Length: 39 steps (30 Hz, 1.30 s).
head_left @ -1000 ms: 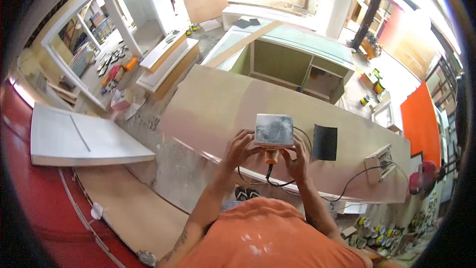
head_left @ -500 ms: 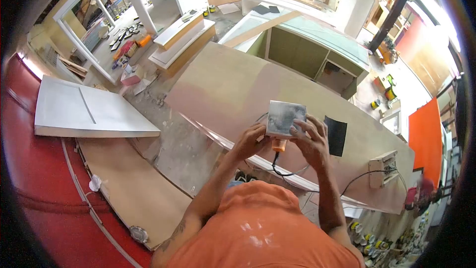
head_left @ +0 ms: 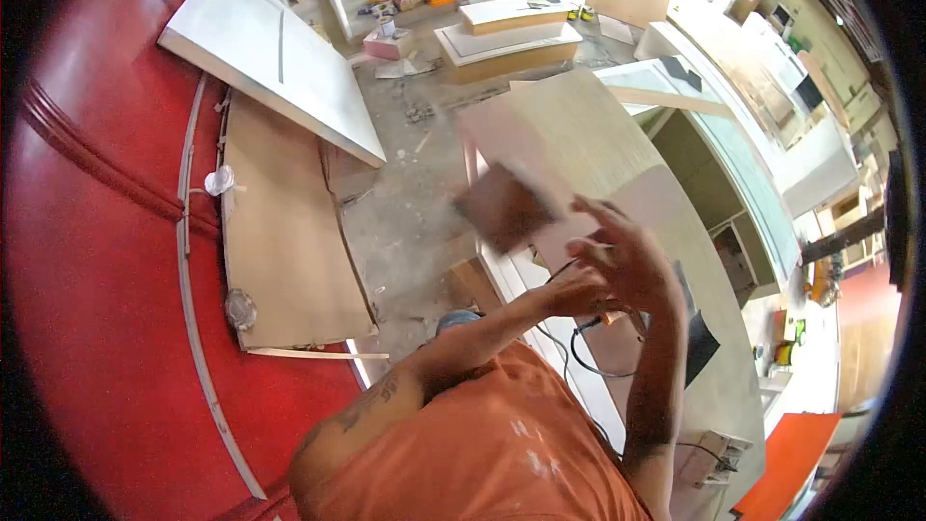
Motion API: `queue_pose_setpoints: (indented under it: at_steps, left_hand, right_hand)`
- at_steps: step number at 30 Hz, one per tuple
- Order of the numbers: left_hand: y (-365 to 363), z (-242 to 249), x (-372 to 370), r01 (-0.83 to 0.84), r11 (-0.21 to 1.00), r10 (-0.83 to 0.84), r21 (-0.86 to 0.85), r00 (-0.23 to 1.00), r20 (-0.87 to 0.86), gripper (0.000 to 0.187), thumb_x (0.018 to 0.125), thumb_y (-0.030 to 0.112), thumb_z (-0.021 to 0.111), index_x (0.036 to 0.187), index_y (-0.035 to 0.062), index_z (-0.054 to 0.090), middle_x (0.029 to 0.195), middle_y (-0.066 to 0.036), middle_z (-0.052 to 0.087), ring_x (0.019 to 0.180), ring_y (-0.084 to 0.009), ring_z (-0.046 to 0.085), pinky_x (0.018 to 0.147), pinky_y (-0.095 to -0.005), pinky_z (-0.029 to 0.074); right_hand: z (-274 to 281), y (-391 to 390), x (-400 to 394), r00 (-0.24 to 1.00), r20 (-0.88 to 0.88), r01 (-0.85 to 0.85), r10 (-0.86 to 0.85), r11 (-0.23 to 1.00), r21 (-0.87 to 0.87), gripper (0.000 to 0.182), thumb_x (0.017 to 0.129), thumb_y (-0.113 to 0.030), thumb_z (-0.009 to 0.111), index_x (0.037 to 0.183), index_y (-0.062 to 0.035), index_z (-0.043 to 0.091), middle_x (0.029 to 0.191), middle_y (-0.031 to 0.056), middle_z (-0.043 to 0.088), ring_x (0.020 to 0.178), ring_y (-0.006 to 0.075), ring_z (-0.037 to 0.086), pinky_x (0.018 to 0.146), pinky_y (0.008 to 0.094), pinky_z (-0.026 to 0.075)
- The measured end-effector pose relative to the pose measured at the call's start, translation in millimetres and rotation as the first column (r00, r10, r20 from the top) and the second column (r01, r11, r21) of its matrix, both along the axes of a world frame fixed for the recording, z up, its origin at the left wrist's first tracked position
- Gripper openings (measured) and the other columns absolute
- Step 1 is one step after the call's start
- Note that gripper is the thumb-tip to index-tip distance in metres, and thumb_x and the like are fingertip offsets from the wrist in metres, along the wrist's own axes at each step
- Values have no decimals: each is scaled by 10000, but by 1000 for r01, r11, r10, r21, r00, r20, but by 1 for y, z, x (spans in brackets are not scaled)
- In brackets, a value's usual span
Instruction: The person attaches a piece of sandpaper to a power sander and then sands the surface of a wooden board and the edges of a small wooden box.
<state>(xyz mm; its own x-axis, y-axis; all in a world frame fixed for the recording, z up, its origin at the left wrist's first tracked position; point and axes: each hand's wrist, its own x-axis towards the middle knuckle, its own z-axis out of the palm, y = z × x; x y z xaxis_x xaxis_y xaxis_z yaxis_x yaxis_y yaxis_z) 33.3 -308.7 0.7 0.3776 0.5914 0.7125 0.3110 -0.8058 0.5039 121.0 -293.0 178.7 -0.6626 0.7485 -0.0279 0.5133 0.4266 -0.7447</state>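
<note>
A square brown sheet (head_left: 505, 209), blurred by motion and looking like sandpaper, is in the air left of my hands, over the panel's near edge. My right hand (head_left: 632, 256) is open, fingers spread and pointing toward the sheet, apart from it. Just below and partly behind it, my left hand (head_left: 581, 289) is closed around an orange power sander (head_left: 611, 317), mostly hidden by my hands. The sander's black cord (head_left: 582, 352) loops down over the panel (head_left: 569, 121). A black sheet (head_left: 702, 342) lies on that panel beyond my right wrist.
On the left, a white door-like panel (head_left: 275, 53) rests over a brown board (head_left: 289, 241) by a red surface (head_left: 106, 328). A power strip box (head_left: 712, 458) sits at the panel's right end. A green-topped cabinet (head_left: 743, 174) stands behind, white-topped blocks (head_left: 511, 39) farther back.
My right hand has come off the sander's pad and spread its fingers. A brown sheet now flies off to the left. My view has turned left, and the sander has dropped behind my hands.
</note>
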Motion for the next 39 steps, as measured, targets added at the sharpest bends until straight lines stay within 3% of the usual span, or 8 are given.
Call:
queue_pose_setpoints:
  at_steps: [1, 7, 12, 21, 27, 32, 37, 39]
  left_hand:
    - [-1, 9, 3, -264, 943, 263, 201, 964, 31, 326, 901, 278, 753, 1178, 126, 670, 1129, -143, 676, 1019, -298, 650, 832, -358, 533]
    - [2, -9, -9, 104, 920, -17, -377, 974, 227, 185, 914, 143, 743, 1072, 54, 704, 985, -143, 704, 862, -337, 706, 721, -417, 564]
    - [5, -2, -9, 87, 932, -35, -353, 988, 152, 208, 905, 119, 750, 1084, 26, 700, 1058, -142, 712, 925, -360, 704, 761, -420, 566]
    - [14, 1, -27, 61, 941, -80, -332, 996, -43, 213, 804, 38, 758, 1002, 30, 679, 1080, -120, 702, 994, -351, 690, 820, -430, 559]
    - [15, 7, -33, 57, 938, -74, -343, 997, -36, 229, 814, 26, 729, 1028, 18, 649, 1085, -163, 687, 1002, -383, 676, 841, -429, 553]
    - [42, 2, -46, 305, 867, -184, -395, 931, 315, 298, 1018, 289, 526, 1103, 5, 552, 1105, -145, 599, 1118, -270, 626, 961, -436, 498]
    - [81, 39, -24, 167, 870, -27, -464, 955, 295, 239, 1034, 212, 527, 1178, 23, 551, 1214, -126, 589, 1221, -280, 576, 1090, -449, 438]
    - [96, 61, -9, 205, 926, -149, -318, 970, 191, 378, 1040, 211, 568, 1365, 24, 521, 1371, -128, 563, 1259, -297, 562, 1103, -460, 437]
  right_hand:
    - [-7, -3, -3, 993, -106, 44, -50, 997, -63, 513, 976, -106, 674, 1464, -39, 530, 1312, 119, 665, 920, 200, 716, 822, 323, 580]
    - [-21, 8, 169, 773, -210, 608, -599, 794, -25, 395, 969, -192, 701, 1337, -61, 645, 1207, 102, 714, 908, 198, 692, 829, 337, 562]
    - [-100, -47, 328, 510, 613, 671, -603, 725, 156, 1046, 691, -292, 930, 1551, -28, 394, 1621, 244, 330, 1495, 407, 324, 1242, 468, 300]
    - [-150, -63, 322, 578, 238, 788, -780, 610, 84, 704, 764, -207, 882, 1328, -6, 512, 1224, 227, 651, 1119, 371, 641, 970, 461, 516]
    - [-147, -87, 336, -4, -709, 744, -705, 471, -473, 263, 1014, -145, 665, 1259, -64, 617, 1132, 68, 686, 1005, 152, 657, 863, 288, 536]
    - [-109, -75, 282, -57, -835, 533, -548, 690, -489, 717, 776, 0, 529, 1487, 77, 469, 1486, 168, 531, 1379, 269, 492, 1212, 415, 294]
    - [-134, -43, 261, 362, -746, 738, -559, 661, -137, 693, 938, -316, 774, 1455, 50, 493, 1426, 143, 583, 1360, 248, 510, 1180, 384, 347]
    - [-160, -12, 241, 206, -642, 876, -738, 431, -215, 586, 987, -355, 717, 1407, 19, 555, 1315, 113, 648, 1244, 208, 577, 1094, 351, 420]
